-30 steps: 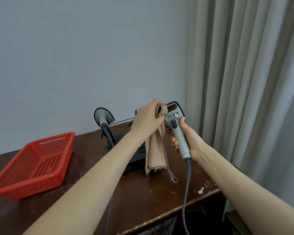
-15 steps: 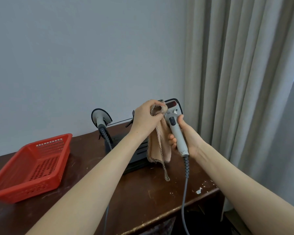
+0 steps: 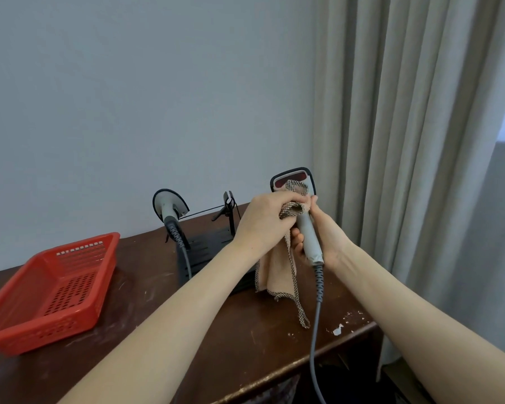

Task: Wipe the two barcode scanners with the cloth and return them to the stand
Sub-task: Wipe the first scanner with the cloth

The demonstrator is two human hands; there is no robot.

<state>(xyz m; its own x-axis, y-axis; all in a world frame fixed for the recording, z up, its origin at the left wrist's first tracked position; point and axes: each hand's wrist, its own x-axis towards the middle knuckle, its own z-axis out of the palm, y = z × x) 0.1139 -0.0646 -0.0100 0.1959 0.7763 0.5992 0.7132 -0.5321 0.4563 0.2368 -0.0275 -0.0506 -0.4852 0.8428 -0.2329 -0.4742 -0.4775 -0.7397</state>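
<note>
Two barcode scanners showed in the head view. The first scanner (image 3: 308, 237), a pale grey plastic handle under a flat, dark-rimmed head with a reddish window, stood upright at centre right of the frame, above the table (image 3: 230, 339). The right hand (image 3: 329, 240) had its fingers curled round the handle, thumb pointing up toward the head. The left hand (image 3: 262, 217) gripped a bunched beige cloth (image 3: 274, 272) with a checked woven edging and pressed it against the neck just under the window; the rest hung loose beside the handle. A ribbed grey cable (image 3: 315, 330) dropped from the handle's base past the table edge.

The second scanner (image 3: 169, 204), grey with a rounded dark hood, sat on the black stand (image 3: 204, 249) left of centre, at the back of the scuffed dark wooden table. A red perforated plastic basket (image 3: 21, 339) lay at lower left. A pleated beige curtain (image 3: 405, 141) filled the right side.
</note>
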